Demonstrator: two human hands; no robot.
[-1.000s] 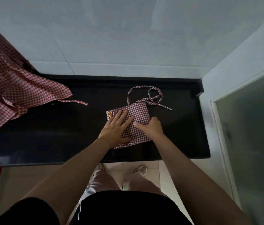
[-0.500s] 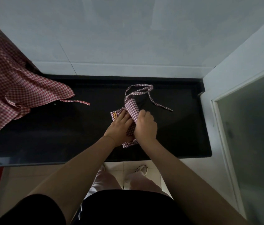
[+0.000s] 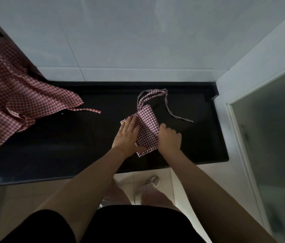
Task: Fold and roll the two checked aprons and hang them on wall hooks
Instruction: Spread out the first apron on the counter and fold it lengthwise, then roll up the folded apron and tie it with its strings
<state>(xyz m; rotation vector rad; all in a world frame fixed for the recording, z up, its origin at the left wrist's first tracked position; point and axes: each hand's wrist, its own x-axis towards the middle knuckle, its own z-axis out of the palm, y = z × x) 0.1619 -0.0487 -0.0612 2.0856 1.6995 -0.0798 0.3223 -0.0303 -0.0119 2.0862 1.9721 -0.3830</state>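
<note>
A small folded red-and-white checked apron [image 3: 147,127] lies on the black counter [image 3: 85,146], its ties [image 3: 164,100] trailing toward the wall. My left hand [image 3: 126,137] lies flat on the apron's left side, fingers spread. My right hand [image 3: 169,139] grips the apron's right edge, which is lifted and folded over toward the left. A second checked apron [image 3: 10,102] lies unfolded and crumpled at the counter's left end, one tie [image 3: 85,110] stretching right.
A white tiled wall [image 3: 129,41] rises behind the counter. On the right stand a white wall corner [image 3: 243,76] and a frosted glass door [image 3: 274,146]. Below the counter's front edge I see pale floor tiles and my feet [image 3: 153,181].
My right hand lifted the apron's right side and folded it over leftward; the fold now lies wider than half a second ago. The ties shifted toward the wall. My left hand stays pressed down.
</note>
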